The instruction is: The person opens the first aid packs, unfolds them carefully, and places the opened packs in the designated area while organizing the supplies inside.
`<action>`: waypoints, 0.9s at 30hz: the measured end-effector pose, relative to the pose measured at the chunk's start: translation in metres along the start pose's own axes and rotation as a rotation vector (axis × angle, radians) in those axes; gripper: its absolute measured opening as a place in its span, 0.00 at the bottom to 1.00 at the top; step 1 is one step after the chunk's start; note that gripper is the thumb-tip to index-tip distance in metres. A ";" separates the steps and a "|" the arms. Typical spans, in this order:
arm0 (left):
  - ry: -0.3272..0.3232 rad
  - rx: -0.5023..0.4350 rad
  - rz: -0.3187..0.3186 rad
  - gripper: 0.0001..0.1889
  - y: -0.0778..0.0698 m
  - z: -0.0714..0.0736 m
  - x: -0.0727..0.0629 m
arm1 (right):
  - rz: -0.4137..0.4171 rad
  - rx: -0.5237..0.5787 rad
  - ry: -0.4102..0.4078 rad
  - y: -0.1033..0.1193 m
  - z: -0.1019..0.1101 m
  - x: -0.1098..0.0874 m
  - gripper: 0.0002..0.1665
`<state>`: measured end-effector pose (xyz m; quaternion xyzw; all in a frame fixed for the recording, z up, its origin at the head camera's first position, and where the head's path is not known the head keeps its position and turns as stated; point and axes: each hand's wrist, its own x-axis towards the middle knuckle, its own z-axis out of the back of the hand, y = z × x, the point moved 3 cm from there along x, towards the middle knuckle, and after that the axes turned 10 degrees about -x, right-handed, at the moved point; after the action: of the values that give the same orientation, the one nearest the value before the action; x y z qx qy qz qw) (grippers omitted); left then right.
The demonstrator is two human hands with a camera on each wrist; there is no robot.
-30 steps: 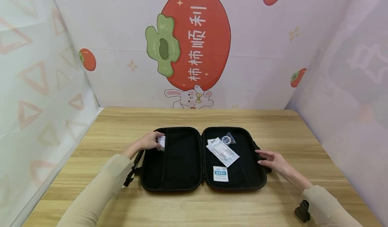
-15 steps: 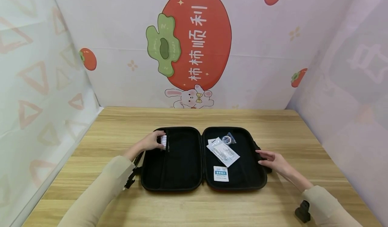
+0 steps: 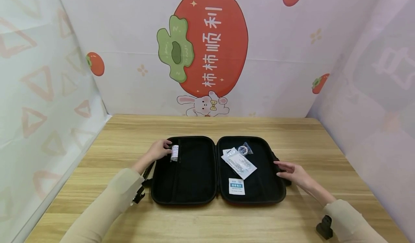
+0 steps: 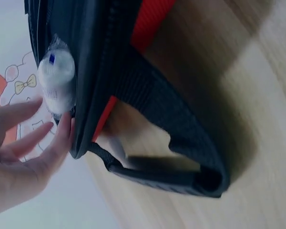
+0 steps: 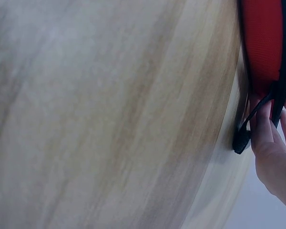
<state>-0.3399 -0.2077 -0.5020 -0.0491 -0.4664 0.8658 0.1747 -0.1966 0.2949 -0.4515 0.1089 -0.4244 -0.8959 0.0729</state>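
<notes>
A black case [image 3: 196, 178] with a red outer side lies unfolded on the wooden table. At the upper left of its left half is a white bandage roll [image 3: 174, 153] in clear wrap. My left hand [image 3: 158, 150] is just left of the roll, fingers loosely bent and holding nothing. In the left wrist view its fingertips [image 4: 64, 121] are right by the lower end of the bandage roll [image 4: 58, 81]. My right hand [image 3: 293, 172] holds the case's right rim. The right wrist view has fingers [image 5: 262, 121] against the red side and others beyond the rim.
In the case's right half lie silver-white sachets [image 3: 239, 163], a white ring-shaped roll in clear wrap [image 3: 243, 149] and an alcohol pad packet [image 3: 236, 186]. A black carry handle [image 4: 157, 179] sticks out at the left. Printed cloth walls [image 3: 279, 88] stand behind and beside the table.
The bandage roll has shifted slightly right inside the left half. My left hand has let go of it and drawn back left. The right hand has stayed on the rim.
</notes>
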 end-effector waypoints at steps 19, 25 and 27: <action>-0.027 -0.398 0.288 0.17 -0.070 -0.011 -0.019 | 0.002 0.000 0.002 0.002 0.000 -0.001 0.32; -0.001 -0.633 0.270 0.16 0.058 -0.032 0.032 | 0.005 0.000 0.006 0.002 0.000 -0.001 0.32; -0.014 -0.630 0.323 0.18 0.069 -0.037 0.038 | 0.007 0.002 0.009 0.002 0.000 -0.001 0.32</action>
<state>-0.3837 -0.2004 -0.5767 -0.1679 -0.6978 0.6963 0.0087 -0.1956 0.2940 -0.4500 0.1113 -0.4252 -0.8949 0.0778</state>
